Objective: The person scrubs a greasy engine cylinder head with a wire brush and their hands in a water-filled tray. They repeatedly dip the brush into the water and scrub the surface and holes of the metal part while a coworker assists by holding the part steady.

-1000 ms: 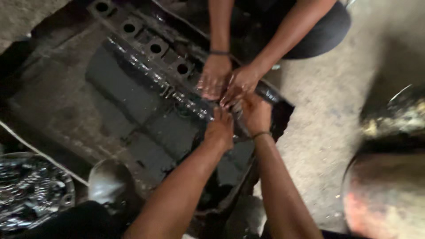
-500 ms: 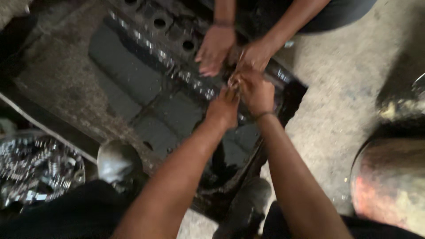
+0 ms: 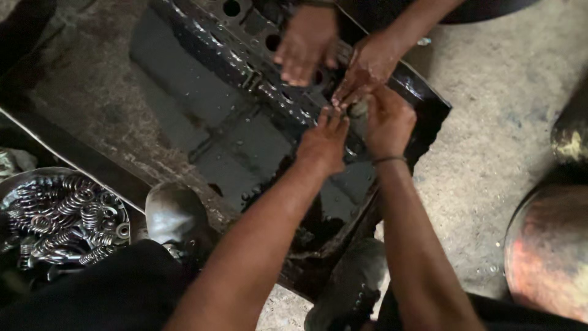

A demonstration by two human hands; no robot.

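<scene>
The right hand is clenching what may be a small oily part near the tray's far right corner; the left hand is steadying with loose fingers, best keeping both hands close.

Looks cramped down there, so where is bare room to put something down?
Bare concrete floor lies right of the oily tray, up to the round metal drum. It is crowded where the left hand, right hand and another person's hands meet over the oily metal block. The bowl of springs fills the left.
</scene>
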